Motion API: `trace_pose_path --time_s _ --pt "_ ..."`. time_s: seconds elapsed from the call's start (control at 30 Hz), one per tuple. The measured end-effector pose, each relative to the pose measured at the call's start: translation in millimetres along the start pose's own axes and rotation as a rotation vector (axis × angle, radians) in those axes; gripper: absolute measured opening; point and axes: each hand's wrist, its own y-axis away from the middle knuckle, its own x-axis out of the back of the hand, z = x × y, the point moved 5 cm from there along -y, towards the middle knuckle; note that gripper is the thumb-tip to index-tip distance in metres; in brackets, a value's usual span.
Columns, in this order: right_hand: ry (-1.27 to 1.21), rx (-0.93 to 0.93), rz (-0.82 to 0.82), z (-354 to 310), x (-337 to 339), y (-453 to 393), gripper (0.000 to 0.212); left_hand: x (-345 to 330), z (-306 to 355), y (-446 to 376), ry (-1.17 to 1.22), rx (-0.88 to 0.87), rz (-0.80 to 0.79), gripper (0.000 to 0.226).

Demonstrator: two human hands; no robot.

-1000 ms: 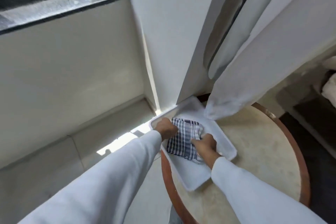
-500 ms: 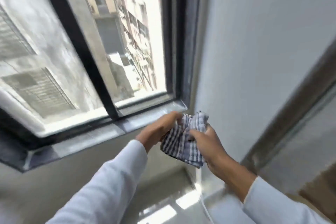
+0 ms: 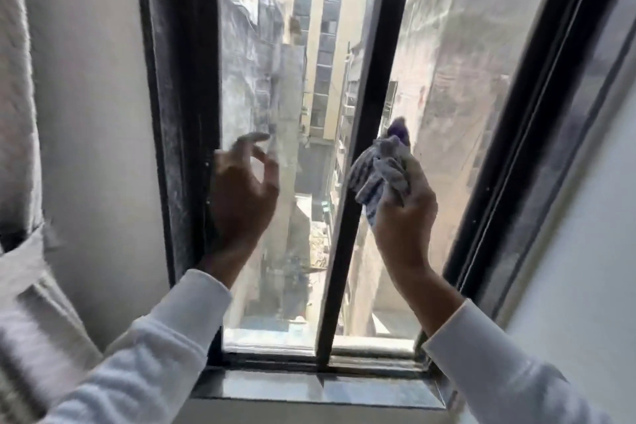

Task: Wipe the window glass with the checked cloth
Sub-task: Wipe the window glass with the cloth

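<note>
Holding the cloth (image 3: 378, 179) bunched in the right hand (image 3: 402, 217), right of frame centre, the person faces the window. Only one view, the head camera.

Head view:
- Right grip: closed around the cloth, fingers wrapped over a crumpled wad; checked folds stick out above and to the left of the fist. A small purple patch shows at the top of the wad; cannot tell what it is.
- Cloth position: in front of the right pane (image 3: 454, 107), just right of the dark central bar (image 3: 358, 148). Whether it touches the glass cannot be told; the hand is blurred.
- Left hand (image 3: 241, 196): empty, grip wide, fingers loosely spread and curled. It sits left of centre, at the edge of the left frame post (image 3: 182, 113), over the left pane (image 3: 275, 86). Contact with post or glass not resolvable.
- Glass: both panes look hazy and streaked, with dull grey film most evident in the upper left pane and across the right pane. No clean swath visible anywhere.
- Sill (image 3: 309, 385) along the lower frame: nothing on it.
- Curtain (image 3: 17, 113) hangs at the far left edge, clear of the panes.

Progress, as a judgement: cloth is in hand and raised to working height, so the preparation is done. Wiping itself appears at most just starting, on the right pane. Left to do: essentially both panes, and the cloth is wadded, so only a small face meets the glass per stroke.
</note>
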Motion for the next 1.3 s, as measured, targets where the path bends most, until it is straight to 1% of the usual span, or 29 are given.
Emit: trace_pose_path --time_s 0.03,0.07,0.1,0.13,0.23,0.27,0.33,0.37,0.4,0.43,0.47,0.53,0.57,0.6,0.63,0.7,0.73,0.77,0.83,0.9,0.93,0.97,1.03,1.07,1.1,1.17,1.23,1.27,1.3 --pt "0.191 0.234 0.006 -7.8 -17.7 -11.6 0.056 13.9 -12.1 -17.0 -0.121 -0.088 0.134 0.033" --pt "0.366 0.446 -0.028 -10.7 -39.5 -24.5 0.061 20.6 -24.5 -33.0 -0.212 -0.164 0.194 0.039" --pt "0.513 0.595 -0.082 -6.2 -62.2 -36.6 0.065 21.5 -36.5 -47.2 -0.276 -0.227 0.187 0.046" --pt "0.625 0.664 -0.129 5.6 -84.7 -48.7 0.065 18.3 -49.5 -60.6 -0.319 -0.271 0.142 0.053" --pt "0.805 0.583 -0.251 60.7 -131.8 -53.9 0.058 1.9 -82.2 -82.2 -0.332 -0.284 -0.004 0.066" --pt "0.841 0.621 -0.340 79.7 -145.6 -40.4 0.060 -3.4 -92.6 -83.8 -0.275 -0.254 -0.053 0.069" --pt "0.891 0.866 -0.555 107.4 -175.8 -9.2 0.064 -15.7 -112.2 -84.8 -0.123 -0.183 -0.173 0.073" --pt "0.881 1.005 -0.617 110.7 -189.7 -3.8 0.064 -21.6 -120.0 -84.9 -0.078 -0.162 -0.210 0.074" --pt "0.858 1.111 -0.611 106.6 -200.8 -10.4 0.063 -26.1 -126.4 -85.9 -0.062 -0.154 -0.219 0.075" --pt "0.854 1.145 -0.537 99.5 -206.8 -25.0 0.064 -29.8 -130.8 -86.2 -0.064 -0.159 -0.216 0.074" --pt "0.877 1.085 -0.414 95.5 -208.1 -44.9 0.066 -33.0 -134.2 -86.5 -0.069 -0.166 -0.206 0.073" --pt "0.933 0.799 -0.180 96.6 -189.2 -67.2 0.068 -34.9 -139.8 -88.2 -0.069 -0.162 -0.180 0.072" --pt "0.937 0.675 -0.147 105.6 -178.2 -57.9 0.068 -35.1 -142.2 -89.1 -0.070 -0.161 -0.177 0.073" --pt "0.928 0.624 -0.168 117.1 -170.9 -37.8 0.070 -35.8 -142.8 -89.5 -0.081 -0.166 -0.176 0.073" --pt "0.938 0.654 -0.246 125.3 -171.7 -11.9 0.072 -36.1 -142.7 -88.6 -0.098 -0.172 -0.175 0.073" --pt "0.940 0.859 -0.443 124.5 -186.2 5.6 0.073 -35.2 -140.1 -90.2 -0.123 -0.180 -0.160 0.073" --pt "0.922 0.952 -0.470 115.9 -191.8 -6.4 0.070 -34.0 -139.3 -90.8 -0.117 -0.178 -0.156 0.074" --pt "0.928 0.979 -0.425 107.3 -193.7 -24.2 0.069 -33.2 -138.3 -91.1 -0.107 -0.180 -0.156 0.074" --pt "0.948 0.819 -0.254 105.4 -183.8 -54.1 0.072 -30.5 -138.8 -89.0 -0.091 -0.180 -0.160 0.074" --pt "0.936 0.574 -0.185 118.7 -167.5 -32.4 0.076 -28.0 -138.0 -88.0 -0.066 -0.184 -0.177 0.074" --pt "0.917 0.526 -0.233 128.8 -164.4 -3.6 0.080 -27.8 -137.1 -87.5 -0.057 -0.186 -0.192 0.074" --pt "0.915 0.543 -0.341 137.5 -168.0 26.4 0.082 -27.1 -135.9 -87.7 -0.051 -0.189 -0.208 0.075" --pt "0.904 0.748 -0.533 133.3 -184.6 41.2 0.079 -25.8 -135.3 -90.9 -0.038 -0.180 -0.234 0.077" --pt "0.892 0.865 -0.570 122.3 -193.4 24.1 0.075 -25.6 -135.9 -91.2 -0.030 -0.171 -0.248 0.078" --pt "0.893 0.952 -0.553 110.1 -200.0 0.8 0.072 -25.1 -136.6 -91.2 -0.023 -0.163 -0.257 0.079" --pt "0.883 0.932 -0.372 98.5 -197.0 -48.9 0.065 -24.8 -137.3 -89.8 -0.011 -0.156 -0.261 0.080" --pt "0.901 0.708 -0.202 106.7 -175.9 -58.5 0.064 -24.0 -137.6 -89.5 -0.001 -0.158 -0.269 0.082" --pt "0.886 0.594 -0.156 116.8 -165.1 -41.5 0.065 -23.5 -137.0 -89.2 0.001 -0.155 -0.277 0.082" --pt "0.865 0.547 -0.172 124.1 -160.0 -15.3 0.066 -23.5 -135.2 -89.4 0.003 -0.155 -0.286 0.083"
